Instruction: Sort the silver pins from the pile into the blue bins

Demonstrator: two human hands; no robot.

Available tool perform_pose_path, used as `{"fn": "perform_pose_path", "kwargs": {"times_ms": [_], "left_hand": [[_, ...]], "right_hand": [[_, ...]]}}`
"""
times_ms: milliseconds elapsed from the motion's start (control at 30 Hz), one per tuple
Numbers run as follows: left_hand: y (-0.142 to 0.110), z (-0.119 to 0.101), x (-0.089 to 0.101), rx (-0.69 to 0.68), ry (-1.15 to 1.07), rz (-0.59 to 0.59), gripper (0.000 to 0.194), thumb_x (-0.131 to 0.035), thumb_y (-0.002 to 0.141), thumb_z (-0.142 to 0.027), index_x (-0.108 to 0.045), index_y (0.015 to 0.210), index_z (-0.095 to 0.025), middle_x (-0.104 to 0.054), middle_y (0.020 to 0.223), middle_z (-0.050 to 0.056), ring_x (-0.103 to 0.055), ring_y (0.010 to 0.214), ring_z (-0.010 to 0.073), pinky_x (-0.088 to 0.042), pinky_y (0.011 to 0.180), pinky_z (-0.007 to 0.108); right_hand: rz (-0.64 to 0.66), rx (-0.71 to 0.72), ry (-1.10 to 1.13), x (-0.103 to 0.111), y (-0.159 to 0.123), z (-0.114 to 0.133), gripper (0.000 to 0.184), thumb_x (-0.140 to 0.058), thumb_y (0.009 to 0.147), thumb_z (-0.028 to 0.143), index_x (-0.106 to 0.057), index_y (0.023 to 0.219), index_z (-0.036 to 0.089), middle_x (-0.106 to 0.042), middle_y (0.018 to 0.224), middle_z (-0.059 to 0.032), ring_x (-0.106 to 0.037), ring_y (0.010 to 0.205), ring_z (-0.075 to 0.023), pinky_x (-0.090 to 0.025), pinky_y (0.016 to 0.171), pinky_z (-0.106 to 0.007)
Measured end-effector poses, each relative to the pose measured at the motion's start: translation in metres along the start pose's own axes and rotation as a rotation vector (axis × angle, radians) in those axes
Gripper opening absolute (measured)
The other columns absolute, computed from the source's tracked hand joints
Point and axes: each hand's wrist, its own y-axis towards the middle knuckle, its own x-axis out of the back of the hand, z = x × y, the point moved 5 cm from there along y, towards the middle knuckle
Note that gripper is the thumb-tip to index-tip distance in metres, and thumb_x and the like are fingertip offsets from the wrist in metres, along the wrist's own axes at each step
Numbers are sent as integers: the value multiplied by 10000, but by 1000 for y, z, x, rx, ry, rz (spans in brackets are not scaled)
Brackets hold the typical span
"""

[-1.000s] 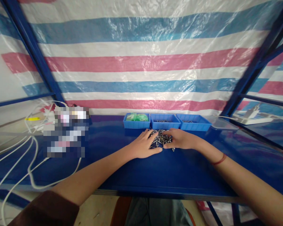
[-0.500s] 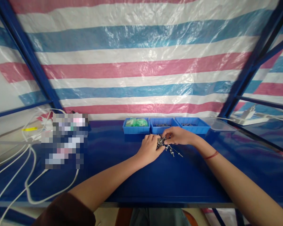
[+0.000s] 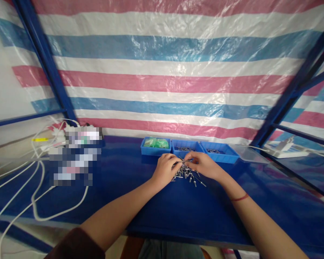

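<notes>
My left hand (image 3: pixel 164 169) and right hand (image 3: pixel 205 165) meet over a heap of small metal pins (image 3: pixel 185 172) on the blue worktop (image 3: pixel 162 208); fingertips of both pinch together at the heap's top, though what they grip is too small to tell. Three blue bins (image 3: pixel 187 146) sit at twelve o'clock; white cables (image 3: pixel 37 187) trail at nine.

A makeshift workshop: blue workbench (image 3: pixel 156 212), parts bins (image 3: pixel 187 146), tarpaulin wall (image 3: pixel 167 72)
</notes>
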Motion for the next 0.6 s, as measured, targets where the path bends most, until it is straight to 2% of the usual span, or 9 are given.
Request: {"fn": "perform_pose_path", "kwargs": {"times_ms": [100, 200, 400, 600], "left_hand": [[2, 3, 4, 22, -4, 5, 223, -466, 876, -330, -668, 898, -238, -652, 896, 29, -541, 925, 184, -393, 848, 337], [3, 7, 5, 46, -50, 0, 192, -496, 858, -314, -671, 883, -238, -667, 869, 15, -567, 873, 176, -414, 820, 320], [-1, 6, 14, 21, -296, -85, 156, -520, 840, -277, -654, 888, -214, -678, 868, 3, -606, 826, 146, -451, 781, 259], [-4, 1, 25, 48, -390, -147, 169, -507, 847, -284, -641, 897, -195, -684, 884, 17, -624, 831, 149, -476, 798, 269]], "right_hand": [[19, -44, 101, -9, 1, -1, 268, -553, 767, 421, -583, 796, 156, -606, 726, -23, -531, 541, -115, -439, 514, -258], [14, -30, 106, -14, 3, 0, 296, -557, 764, 448, -596, 791, 156, -600, 713, -21, -519, 572, -120, -437, 547, -267], [28, -30, 226, -19, 5, 6, 356, -543, 770, 495, -597, 822, 147, -562, 694, -11, -479, 577, -108, -416, 551, -258], [69, -7, 335, -23, 5, 11, 375, -550, 763, 510, -590, 834, 145, -560, 742, -14, -475, 600, -97, -422, 577, -257]]}}
